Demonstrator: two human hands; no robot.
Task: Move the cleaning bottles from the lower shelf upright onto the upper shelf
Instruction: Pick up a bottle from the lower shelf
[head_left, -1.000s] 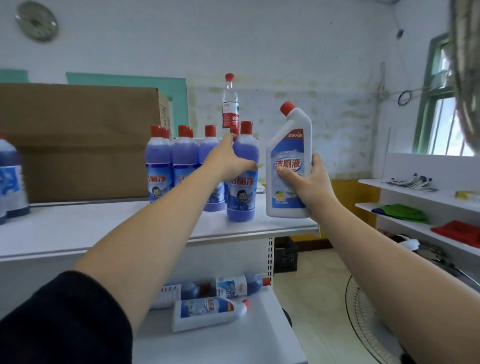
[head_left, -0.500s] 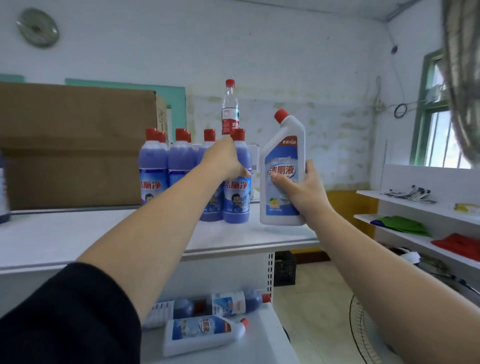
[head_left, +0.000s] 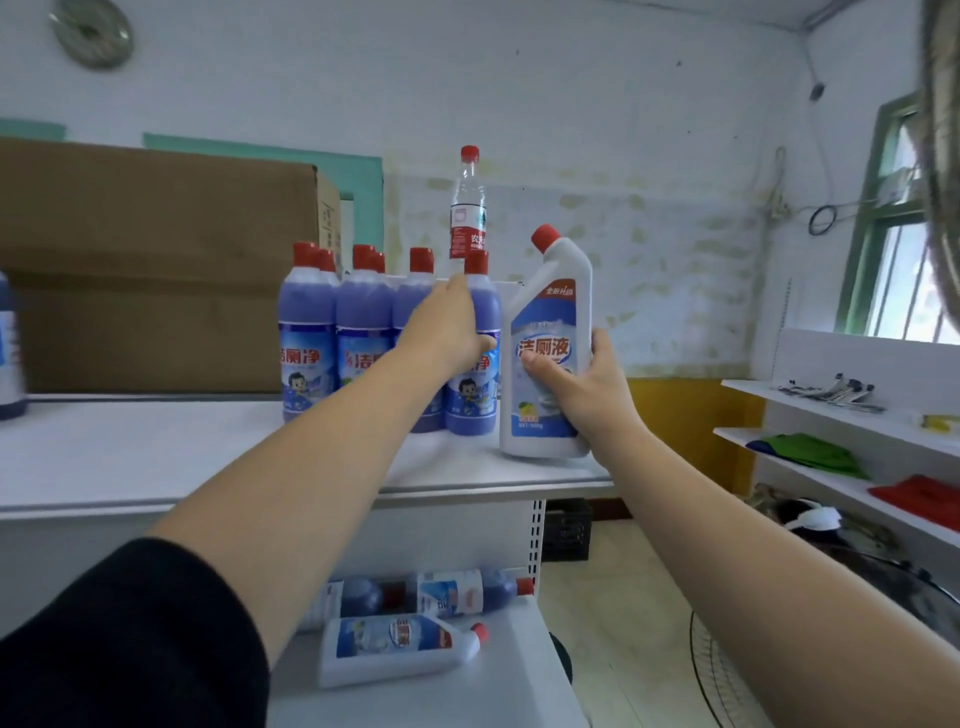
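- Three bottles (head_left: 395, 649) lie on the lower shelf (head_left: 467, 696), bottom centre.
- Our left grip (head_left: 447, 332) wraps a purple-filled bottle (head_left: 475, 395), now pushed back against the cluster (head_left: 332, 338) on the upper shelf (head_left: 156, 457).
- Our right grip (head_left: 576, 384) clasps the upright white bottle (head_left: 545, 322), frame centre.

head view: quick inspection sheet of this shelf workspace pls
surface: white upper shelf and lower shelf, both bearing bottles
job's things: purple bottles stand clustered on the upper shelf; white bottle upright at its right end; lying white bottle and lying purple bottle on the lower shelf
clutter: cardboard box and water bottle behind the cluster
hands: left hand grips the front purple bottle; right hand grips the white bottle
cables: wire looped on the wall beside the window
surroundings: side shelves with green cloth and red cloth; fan low at right
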